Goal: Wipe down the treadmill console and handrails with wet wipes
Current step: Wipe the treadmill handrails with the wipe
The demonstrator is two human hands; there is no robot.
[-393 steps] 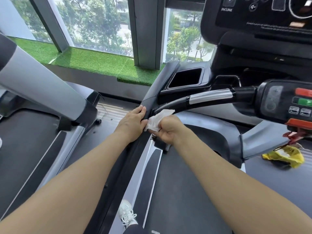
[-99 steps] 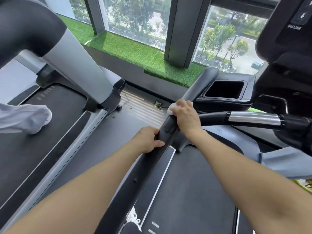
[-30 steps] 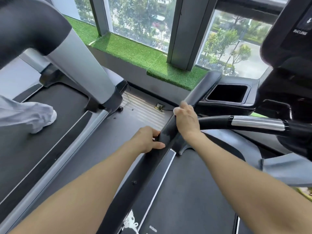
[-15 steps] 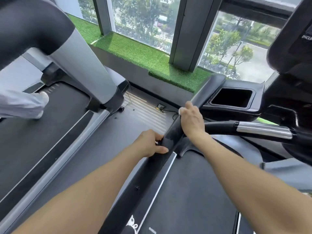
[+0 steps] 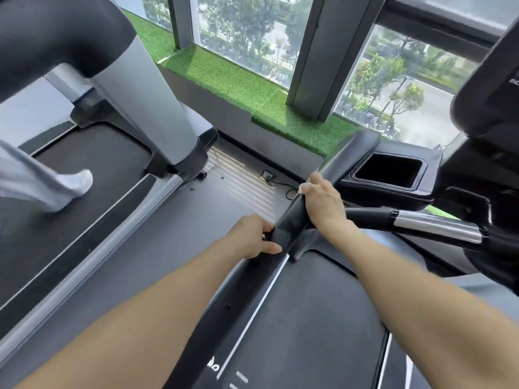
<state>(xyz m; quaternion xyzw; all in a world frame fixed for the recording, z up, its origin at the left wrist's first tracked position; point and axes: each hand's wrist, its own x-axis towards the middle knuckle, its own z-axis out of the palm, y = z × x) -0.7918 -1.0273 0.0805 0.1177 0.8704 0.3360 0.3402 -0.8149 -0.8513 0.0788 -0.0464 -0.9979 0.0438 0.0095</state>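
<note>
The black left handrail (image 5: 286, 224) of the treadmill runs from the lower middle up toward the console. My right hand (image 5: 323, 203) lies over the top of it, fingers wrapped round the rail with a white wet wipe (image 5: 302, 188) under them; only a sliver of the wipe shows at the fingertips. My left hand (image 5: 252, 237) grips the outer left side of the same rail a little lower down, thumb along its edge. A corner of the console (image 5: 488, 88) shows at the upper right.
A black and silver grip bar (image 5: 432, 226) branches right from the rail, with a cup tray (image 5: 390, 172) behind it. The running belt (image 5: 309, 318) lies below. A neighbouring treadmill (image 5: 92, 169) at left carries a person's leg and white shoe (image 5: 75, 183). Green turf ledge (image 5: 238, 80) and windows behind.
My right hand has slid a little further up the handrail with the wipe under it. My left hand keeps its grip. The person's foot on the neighbouring treadmill has stepped.
</note>
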